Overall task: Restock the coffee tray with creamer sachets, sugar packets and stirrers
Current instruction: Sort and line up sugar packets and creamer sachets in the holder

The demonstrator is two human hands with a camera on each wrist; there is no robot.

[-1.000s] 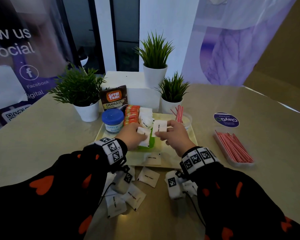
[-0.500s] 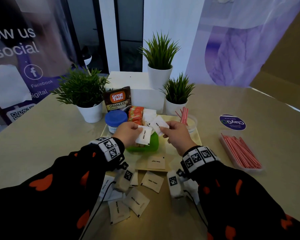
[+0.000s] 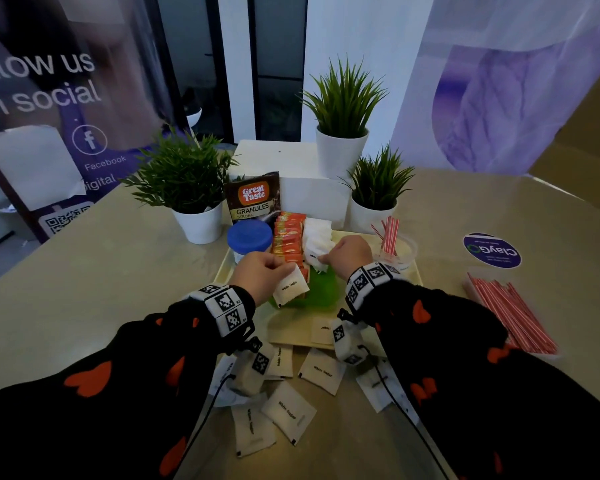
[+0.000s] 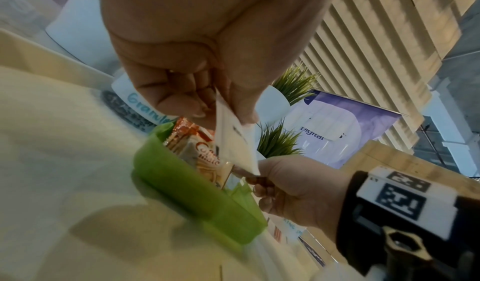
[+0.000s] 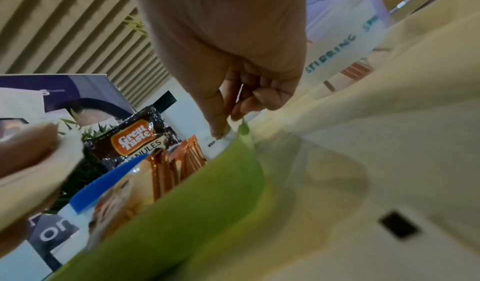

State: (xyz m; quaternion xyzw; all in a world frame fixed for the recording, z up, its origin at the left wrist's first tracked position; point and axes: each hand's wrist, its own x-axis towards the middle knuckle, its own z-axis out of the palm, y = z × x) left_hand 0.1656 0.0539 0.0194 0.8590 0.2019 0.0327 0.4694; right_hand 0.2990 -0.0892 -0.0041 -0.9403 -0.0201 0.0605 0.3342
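1. Looking down in the head view, the green holder on the tray is the landmark. The sleeves hide part of the loose sugar packets on the table nearer the person than the holder. The left hand pinches a white sugar packet over the holder's left end. The right hand pinches a second packet at the holder's far right side. The creamer sachets stand in the holder behind both hands.
2. In the left wrist view, blur softens the holder. The left hand's thumb and fingers clamp the packet above it.
3. In the right wrist view, the holder is smeared. The right hand's fingertips nip a packet's edge at its rim; the rest is hidden.
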